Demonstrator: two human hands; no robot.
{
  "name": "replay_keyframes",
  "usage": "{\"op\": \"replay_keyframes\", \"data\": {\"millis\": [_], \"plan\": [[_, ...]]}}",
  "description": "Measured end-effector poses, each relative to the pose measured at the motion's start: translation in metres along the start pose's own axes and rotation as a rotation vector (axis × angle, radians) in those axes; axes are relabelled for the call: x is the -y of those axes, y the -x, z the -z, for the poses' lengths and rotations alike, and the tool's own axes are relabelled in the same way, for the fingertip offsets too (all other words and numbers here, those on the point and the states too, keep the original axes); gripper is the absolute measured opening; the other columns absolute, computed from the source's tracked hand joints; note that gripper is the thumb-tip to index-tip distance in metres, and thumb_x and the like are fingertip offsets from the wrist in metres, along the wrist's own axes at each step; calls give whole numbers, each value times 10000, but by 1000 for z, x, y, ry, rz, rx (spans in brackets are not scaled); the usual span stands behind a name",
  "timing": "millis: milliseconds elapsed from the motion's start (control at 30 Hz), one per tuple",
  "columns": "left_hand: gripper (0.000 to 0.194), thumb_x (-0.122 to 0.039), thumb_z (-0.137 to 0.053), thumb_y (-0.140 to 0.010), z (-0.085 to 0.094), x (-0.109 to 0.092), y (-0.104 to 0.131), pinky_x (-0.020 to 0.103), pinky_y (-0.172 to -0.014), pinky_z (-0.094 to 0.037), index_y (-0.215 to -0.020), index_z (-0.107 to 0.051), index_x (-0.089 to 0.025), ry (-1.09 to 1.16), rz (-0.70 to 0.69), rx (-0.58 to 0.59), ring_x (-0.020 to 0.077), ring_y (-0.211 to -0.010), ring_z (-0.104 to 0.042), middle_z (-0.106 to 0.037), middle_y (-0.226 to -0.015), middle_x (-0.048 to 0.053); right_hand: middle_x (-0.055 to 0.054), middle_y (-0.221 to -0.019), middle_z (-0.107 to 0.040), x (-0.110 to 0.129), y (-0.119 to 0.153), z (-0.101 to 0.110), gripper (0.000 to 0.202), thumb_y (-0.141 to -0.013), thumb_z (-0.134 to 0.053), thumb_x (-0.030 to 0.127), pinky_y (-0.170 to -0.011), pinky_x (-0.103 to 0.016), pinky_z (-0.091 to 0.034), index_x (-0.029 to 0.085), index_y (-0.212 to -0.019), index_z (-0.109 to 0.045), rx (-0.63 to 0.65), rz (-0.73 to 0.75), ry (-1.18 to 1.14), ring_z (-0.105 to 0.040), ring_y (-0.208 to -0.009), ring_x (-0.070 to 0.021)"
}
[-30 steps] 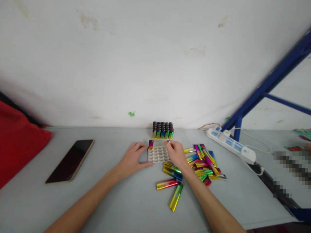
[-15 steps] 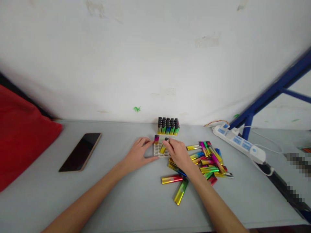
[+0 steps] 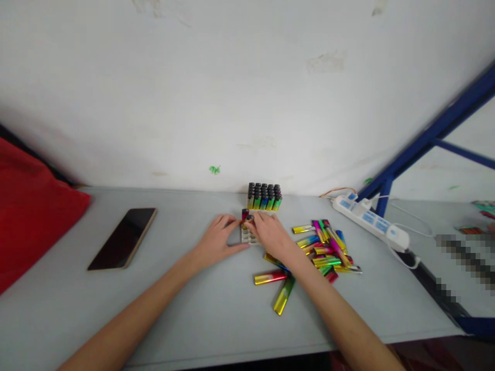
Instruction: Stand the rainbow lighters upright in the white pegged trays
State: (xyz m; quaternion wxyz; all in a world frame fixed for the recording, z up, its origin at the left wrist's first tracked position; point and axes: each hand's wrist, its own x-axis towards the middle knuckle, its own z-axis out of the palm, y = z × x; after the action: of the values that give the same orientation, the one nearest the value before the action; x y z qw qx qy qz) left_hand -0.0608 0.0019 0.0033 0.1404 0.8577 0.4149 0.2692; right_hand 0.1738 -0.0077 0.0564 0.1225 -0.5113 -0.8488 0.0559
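The right hand [image 3: 270,234] pinches, it seems, a black-topped lighter [image 3: 249,218] at the pale gridded tray [image 3: 247,237], where one magenta metallic lighter [image 3: 245,213] already stands; the left hand [image 3: 218,239] spreads wide at left. Far, rowed green-gold lighters [image 3: 264,198] stand; right, many shiny multicoloured lighters [image 3: 327,247] lie loose.

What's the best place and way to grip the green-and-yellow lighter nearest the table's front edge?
Probably by its yellow half, pinched across the long sides from above: the green-and-yellow lighter lies flat with its yellow end clear, while its green end lies close to the red-and-yellow lighter.
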Motion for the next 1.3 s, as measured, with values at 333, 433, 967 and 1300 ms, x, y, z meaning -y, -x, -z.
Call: {"op": "replay_keyframes", "data": {"millis": [333, 433, 967, 1300], "plan": [[632, -709, -845, -1005, -1, 3, -1, 546, -1204, -586, -1439, -793, -253, -27, 1, 4, 371, -1288, -677, -741, -1376, 125, -147, -1191, -841, -1, 15, 31, 212, -1222, -665, 347, -1024, -408, -574, 175, -1215, -790, 34, 4, -60, -798, -1100, -295], [645, -707, -847, -1001, -2, 3, 0, 563, -1218, -581, -1457, -789, -255, -23, 5, 7, 379, -1303, -674, -741, -1391, 129, -101, -1212, -817, -9, 66, 46, 122, -1182, -713, 281, -1045, -401, -609, 241, -1215, -823, 12, 62, -256, -786, -1150, -279], [659, -716, -839, -1005, -2, 5, 0, 550, -1219, -595, -1474, -774, -257, -37, 19, 3, 375, -1318, -681, -742, -1408, 120, -86, -1281, -860, -20, 169, 35, 268, -1213, -617, 372, -1176, -480, -641, 318, -1302, -864, -31, 12, -399, -808, -1249, -303], [674, -747, -822, -1013, -4, 12, 2, 543, -1194, -612, -1461, -780, -245, -50, -7, 0, 371, -1292, -698, -754, -1382, 132, 8, -699, -661, -41, 53, 42, 615, -952, -813, 824, -602, -311, -462, 214, -1019, -860, -356, -295, -961, -545, -624, -187]]}}
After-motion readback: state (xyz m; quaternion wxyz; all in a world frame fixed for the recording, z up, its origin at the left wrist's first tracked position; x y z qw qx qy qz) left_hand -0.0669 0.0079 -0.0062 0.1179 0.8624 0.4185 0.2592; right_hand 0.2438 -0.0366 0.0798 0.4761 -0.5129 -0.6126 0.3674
